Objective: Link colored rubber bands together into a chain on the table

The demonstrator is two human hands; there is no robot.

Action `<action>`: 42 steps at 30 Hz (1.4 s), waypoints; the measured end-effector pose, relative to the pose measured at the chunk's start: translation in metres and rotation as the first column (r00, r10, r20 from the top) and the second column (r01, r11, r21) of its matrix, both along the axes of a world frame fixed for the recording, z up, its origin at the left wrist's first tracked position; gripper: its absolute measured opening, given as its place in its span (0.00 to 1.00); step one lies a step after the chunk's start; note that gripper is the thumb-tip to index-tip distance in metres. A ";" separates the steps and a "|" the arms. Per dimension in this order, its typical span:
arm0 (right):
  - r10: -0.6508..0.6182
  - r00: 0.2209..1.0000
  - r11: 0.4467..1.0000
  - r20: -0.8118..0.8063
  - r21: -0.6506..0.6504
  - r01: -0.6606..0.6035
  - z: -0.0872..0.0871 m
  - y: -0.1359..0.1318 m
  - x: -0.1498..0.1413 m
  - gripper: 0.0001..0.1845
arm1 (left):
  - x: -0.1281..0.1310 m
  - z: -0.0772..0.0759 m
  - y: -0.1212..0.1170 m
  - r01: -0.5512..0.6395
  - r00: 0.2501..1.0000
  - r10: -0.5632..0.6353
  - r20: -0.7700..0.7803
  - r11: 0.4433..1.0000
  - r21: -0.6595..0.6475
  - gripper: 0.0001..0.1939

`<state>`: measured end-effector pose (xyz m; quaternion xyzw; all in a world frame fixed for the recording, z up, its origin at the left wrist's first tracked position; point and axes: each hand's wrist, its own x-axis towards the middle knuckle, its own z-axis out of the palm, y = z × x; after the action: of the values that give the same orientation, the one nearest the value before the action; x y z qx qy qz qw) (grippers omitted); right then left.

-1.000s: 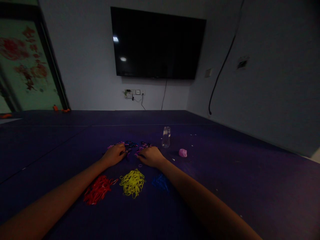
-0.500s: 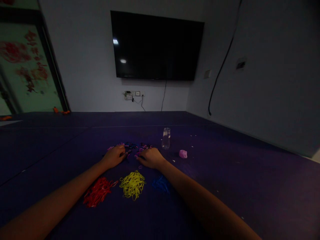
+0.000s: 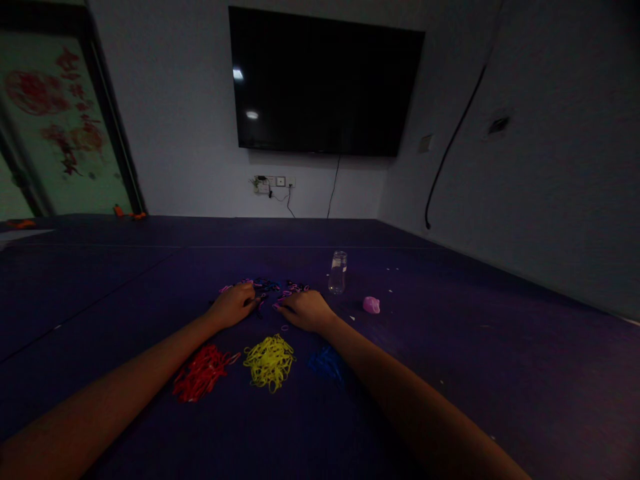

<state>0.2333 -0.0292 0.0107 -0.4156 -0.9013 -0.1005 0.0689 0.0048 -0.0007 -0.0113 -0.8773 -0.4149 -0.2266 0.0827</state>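
Loose elastic bands in pink, black and blue lie mixed on the dark purple floor (image 3: 320, 427); part of this mixed pile (image 3: 267, 285) is hidden by my hands. At its left side, my left hand (image 3: 235, 306) rests low with the thumb apart from the curled fingers, beside dark bands. My right hand (image 3: 306, 310) is at the right side, palm down, its fingers together at some pink bands; what is under the fingertips is too small to make out. Closer to me are a red band pile (image 3: 203, 373), a yellow band pile (image 3: 270, 362) and a blue band pile (image 3: 326, 364).
A clear jar (image 3: 337, 273) stands upright beyond my right hand. A crumpled pink object (image 3: 371, 305) lies to its right, with small white scraps around. A television (image 3: 327, 83) hangs on the far wall; a black cable (image 3: 453, 143) runs down the right wall.
The whole view has shifted slightly, with the scene now a little further right and higher. Both hands stay at the mixed pile, with hardly any movement of their own.
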 end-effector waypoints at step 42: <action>-0.023 1.000 0.999 0.020 -0.032 0.024 0.002 -0.002 -0.001 0.22 | 0.001 0.002 -0.001 -0.012 1.000 0.012 -0.007 1.000 -0.028 0.14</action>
<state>0.2327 -0.0309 0.0122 -0.4263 -0.8985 -0.0909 0.0522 0.0059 -0.0019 -0.0090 -0.8767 -0.4230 -0.2173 0.0729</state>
